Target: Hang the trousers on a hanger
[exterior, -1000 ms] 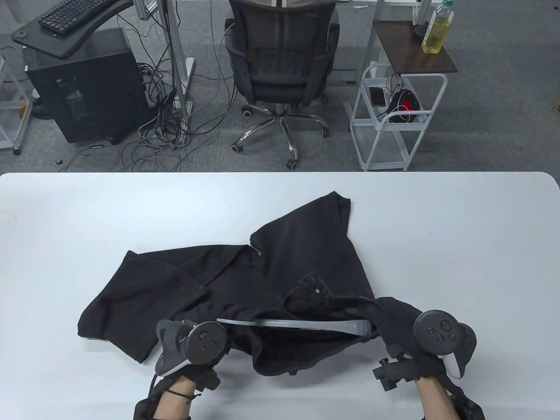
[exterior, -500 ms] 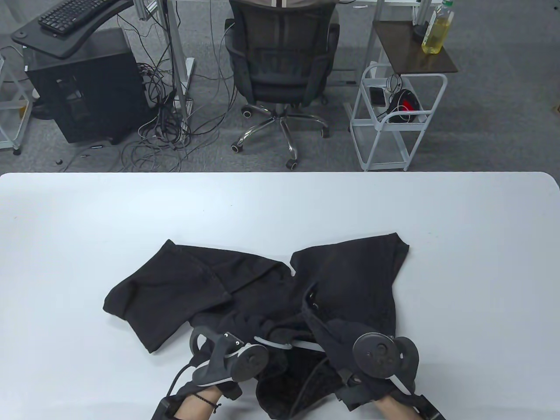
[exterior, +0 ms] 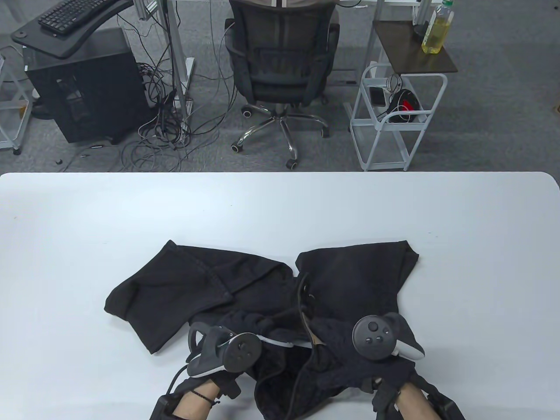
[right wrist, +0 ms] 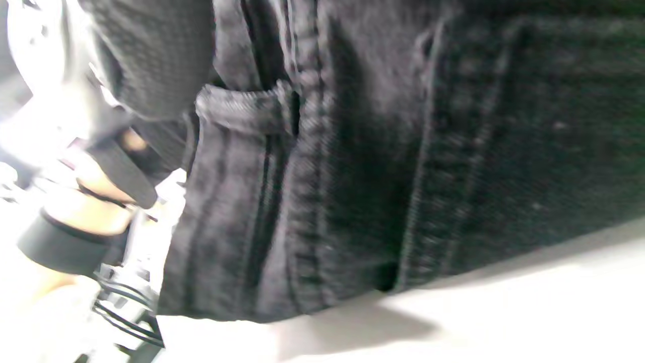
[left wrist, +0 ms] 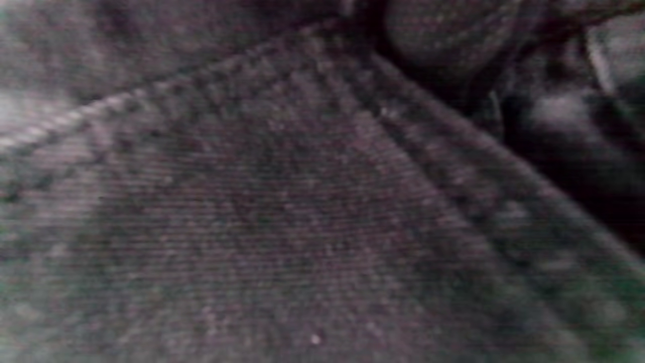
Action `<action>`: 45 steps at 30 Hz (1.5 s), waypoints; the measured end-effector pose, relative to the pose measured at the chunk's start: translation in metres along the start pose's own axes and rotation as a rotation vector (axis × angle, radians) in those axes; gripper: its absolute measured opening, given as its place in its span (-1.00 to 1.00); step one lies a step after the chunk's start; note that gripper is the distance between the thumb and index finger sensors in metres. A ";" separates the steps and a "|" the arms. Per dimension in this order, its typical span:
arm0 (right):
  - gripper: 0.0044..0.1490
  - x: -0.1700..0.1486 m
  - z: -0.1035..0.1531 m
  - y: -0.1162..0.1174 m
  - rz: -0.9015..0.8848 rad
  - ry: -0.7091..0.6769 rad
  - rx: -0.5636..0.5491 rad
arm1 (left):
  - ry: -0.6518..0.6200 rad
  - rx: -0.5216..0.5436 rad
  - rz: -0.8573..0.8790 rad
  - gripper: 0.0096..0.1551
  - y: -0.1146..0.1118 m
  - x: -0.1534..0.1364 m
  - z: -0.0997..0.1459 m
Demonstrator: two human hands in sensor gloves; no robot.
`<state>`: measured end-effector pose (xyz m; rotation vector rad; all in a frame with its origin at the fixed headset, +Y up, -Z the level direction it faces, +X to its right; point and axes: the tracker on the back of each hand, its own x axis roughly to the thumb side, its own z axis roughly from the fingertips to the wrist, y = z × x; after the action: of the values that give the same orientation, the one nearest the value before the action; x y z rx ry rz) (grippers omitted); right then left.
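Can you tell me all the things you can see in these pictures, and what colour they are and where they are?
trousers: one pair, black, crumpled on the near middle of the table
hanger: one, light grey, only a short piece shows between the hands, the rest is hidden by the trousers
table: one, white, fills the lower half of the table view
office chair: one, black, on the floor behind the table
cart: one, white, floor at right
bottle: one, yellowish, on a brown board above the cart
keyboard: one, black, top left
left hand: one, black glove, on the trousers
right hand: one, black glove, on the trousers; grip unclear
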<state>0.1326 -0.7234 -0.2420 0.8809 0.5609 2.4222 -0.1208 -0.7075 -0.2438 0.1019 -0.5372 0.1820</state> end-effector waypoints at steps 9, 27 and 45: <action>-0.18 -0.001 -0.009 0.011 0.171 0.107 -0.216 | 0.041 -0.116 0.065 -0.43 0.003 -0.013 0.000; -0.38 -0.033 -0.021 0.010 0.217 0.187 -0.220 | 0.220 -0.182 0.187 -0.56 -0.019 -0.076 0.004; -0.17 -0.049 -0.005 -0.005 0.112 0.197 -0.193 | 0.176 -0.342 0.323 -0.12 -0.017 -0.074 0.004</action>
<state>0.1630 -0.7484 -0.2716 0.6126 0.3476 2.6300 -0.1815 -0.7358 -0.2793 -0.3338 -0.4001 0.4066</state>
